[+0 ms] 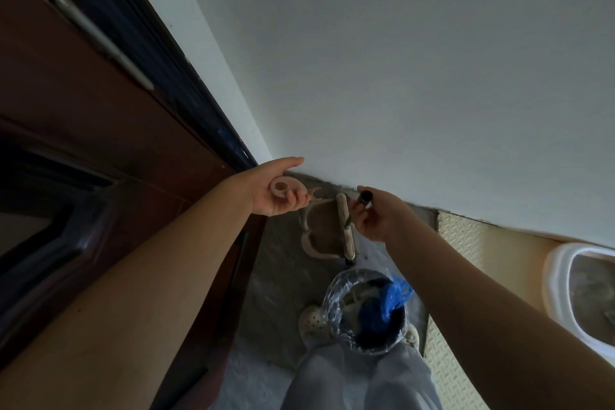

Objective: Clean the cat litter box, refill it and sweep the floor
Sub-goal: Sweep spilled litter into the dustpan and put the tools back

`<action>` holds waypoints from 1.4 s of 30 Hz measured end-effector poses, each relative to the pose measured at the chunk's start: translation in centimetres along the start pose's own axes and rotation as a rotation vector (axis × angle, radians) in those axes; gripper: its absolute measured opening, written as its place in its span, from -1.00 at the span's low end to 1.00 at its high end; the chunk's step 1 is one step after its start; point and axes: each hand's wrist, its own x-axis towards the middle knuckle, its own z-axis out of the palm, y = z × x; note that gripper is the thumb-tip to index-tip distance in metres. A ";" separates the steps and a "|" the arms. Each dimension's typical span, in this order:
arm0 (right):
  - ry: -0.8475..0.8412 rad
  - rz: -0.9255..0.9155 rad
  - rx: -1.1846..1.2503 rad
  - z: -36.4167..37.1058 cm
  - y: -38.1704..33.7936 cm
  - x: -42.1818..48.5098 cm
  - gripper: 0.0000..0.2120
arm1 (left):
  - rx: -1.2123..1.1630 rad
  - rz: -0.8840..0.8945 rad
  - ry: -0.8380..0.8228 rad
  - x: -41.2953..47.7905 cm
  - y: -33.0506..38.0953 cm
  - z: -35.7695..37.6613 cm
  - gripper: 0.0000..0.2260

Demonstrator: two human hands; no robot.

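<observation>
My left hand (276,195) holds the pink ring-shaped handle end (283,186) of a long dustpan, whose pale pink pan (312,245) rests on the grey floor by the wall. My right hand (376,218) grips the dark top of a broom handle (366,198); its beige brush head (346,230) stands just right of the pan. The white litter box (555,276) sits at the right edge on a yellow textured mat (466,243), with greyish litter inside. Only part of the box is in view.
A round bin (336,303) lined with clear plastic and holding a blue bag stands between my feet and the dustpan. A dark brown door (100,116) fills the left. A white wall (399,76) rises ahead. White perforated slippers (311,321) and grey trousers (359,379) show below.
</observation>
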 end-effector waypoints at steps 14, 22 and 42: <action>0.007 -0.061 0.052 2.0 1.0 3.4 -0.75 | 0.130 0.083 -0.009 -0.4 3.7 -2.6 -0.09; -0.053 -0.052 -0.044 3.9 0.2 3.2 -0.68 | 0.241 0.283 -0.059 -4.0 3.7 -2.5 -0.04; 0.029 -0.178 -0.099 14.5 -1.6 6.2 -0.76 | -0.101 0.616 -0.043 -4.4 5.2 -7.2 -0.25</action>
